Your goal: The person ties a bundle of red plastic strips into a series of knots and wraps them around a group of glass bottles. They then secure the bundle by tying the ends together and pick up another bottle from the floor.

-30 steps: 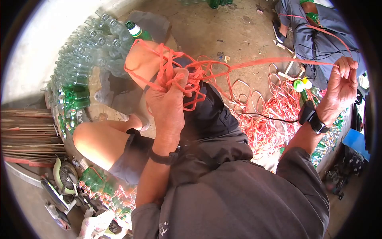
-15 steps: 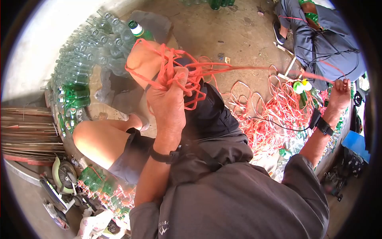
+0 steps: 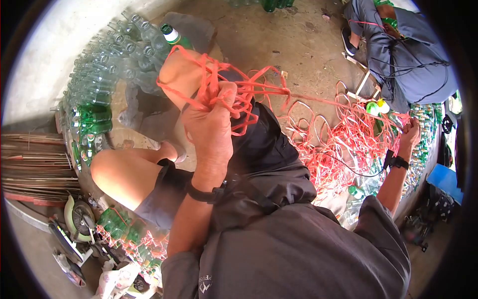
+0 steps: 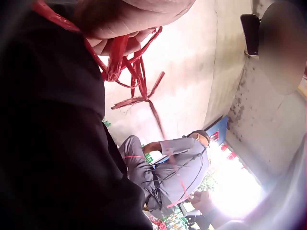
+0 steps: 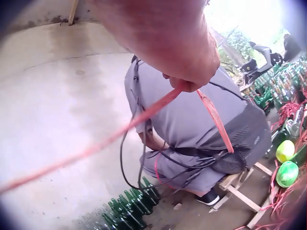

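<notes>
My left hand (image 3: 209, 124) grips a loose bundle of red plastic twine (image 3: 213, 79) over my bent knee (image 3: 179, 74). Loops of it spill around the thumb and fingers. A single strand (image 3: 328, 101) runs from a knot (image 3: 287, 92) beside the bundle across to my right hand (image 3: 410, 133), which is stretched far out to the right. In the right wrist view the fingers (image 5: 189, 85) pinch the strand, and a short tail (image 5: 217, 122) hangs below them. The left wrist view shows the knot (image 4: 146, 98) with short ends sticking out.
A heap of red twine (image 3: 338, 144) lies on the floor at right. Clear glass bottles (image 3: 99, 70) crowd the left wall, with green bottles (image 3: 93, 119) beside them. Another person (image 3: 413, 70) sits on a low wooden stool (image 3: 362, 82). Thin rods (image 3: 40, 167) are stacked at left.
My right hand has moved down and outward to the right, drawing the strand into a straighter, downward-sloping line. The knot now stands clear beside the bundle. My left hand has barely moved.
</notes>
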Tool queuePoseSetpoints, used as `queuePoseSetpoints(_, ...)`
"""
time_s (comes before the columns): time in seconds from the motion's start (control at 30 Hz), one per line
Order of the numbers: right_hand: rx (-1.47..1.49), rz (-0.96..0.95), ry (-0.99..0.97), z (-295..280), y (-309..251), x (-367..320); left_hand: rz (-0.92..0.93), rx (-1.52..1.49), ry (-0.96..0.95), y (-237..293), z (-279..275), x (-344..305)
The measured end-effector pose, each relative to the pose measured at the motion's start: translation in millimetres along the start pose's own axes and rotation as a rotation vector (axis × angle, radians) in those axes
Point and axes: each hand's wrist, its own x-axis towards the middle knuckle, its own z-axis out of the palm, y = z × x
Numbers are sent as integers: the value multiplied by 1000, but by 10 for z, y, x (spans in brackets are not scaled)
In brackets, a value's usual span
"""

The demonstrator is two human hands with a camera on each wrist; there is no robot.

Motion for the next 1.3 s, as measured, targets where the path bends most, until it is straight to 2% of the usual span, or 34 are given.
queuePoseSetpoints(0.07, -35, -20, -5, -91, 151, 71, -8, 27, -10, -16, 13, -12)
queuePoseSetpoints(0.2, -159, 83, -63, -158, 335, 83, 0, 8, -30, 9, 39, -17)
queuePoseSetpoints(0.27, -572, 106, -296, -96, 436, -93, -12, 7, -26, 9, 44, -28)
queuePoseSetpoints(0.33, -984, -147, -449, -78, 879, -22, -18, 0, -44, 11, 30, -30)
queuePoseSetpoints(0.4, -1377, -437, -829, 65, 1175, -84, -23, -1, -50, 6, 21, -35)
queuePoseSetpoints(0.43, -1424, -452, -813, 108, 1203, -243, -25, -5, -56, 3, 15, -36)
queuePoseSetpoints(0.47, -1471, -466, -796, 382, 1030, -742, -28, -2, -57, -6, -3, -27)
queuePoseSetpoints(0.53, -1469, -479, -815, 709, 880, -1285, 15, 37, -104, -34, -44, -1)
queuePoseSetpoints(0.6, -1233, -701, -925, 1022, 876, -1658, 6, 48, -97, -49, -43, 3)
queuePoseSetpoints(0.67, -830, -660, -1109, 1469, 570, -2259, -1, 57, -91, -49, -21, 5)
queuePoseSetpoints(0.73, -431, -385, -1312, 1807, 339, -2835, -29, 4, -80, -20, 20, -7)
queuePoseSetpoints(0.83, -387, -359, -1363, 2081, 73, -3410, -48, 10, -79, -2, 34, -9)
queuePoseSetpoints(0.9, -401, -359, -1531, 2180, 168, -3524, -41, 18, -72, -17, 26, -4)
queuePoseSetpoints(1.03, -220, -328, -1430, 2199, 250, -3694, 4, 10, -68, -40, 12, -5)
queuePoseSetpoints(1.1, -276, 5, -1380, 2167, 131, -3719, 17, 25, -82, -62, 5, -2)
queuePoseSetpoints(1.23, -400, -121, -1375, 2116, -140, -3746, 35, 71, -103, -57, 46, -29)
queuePoseSetpoints(1.3, -323, -444, -1354, 2127, -254, -3795, 52, 114, -95, -51, 71, -45)
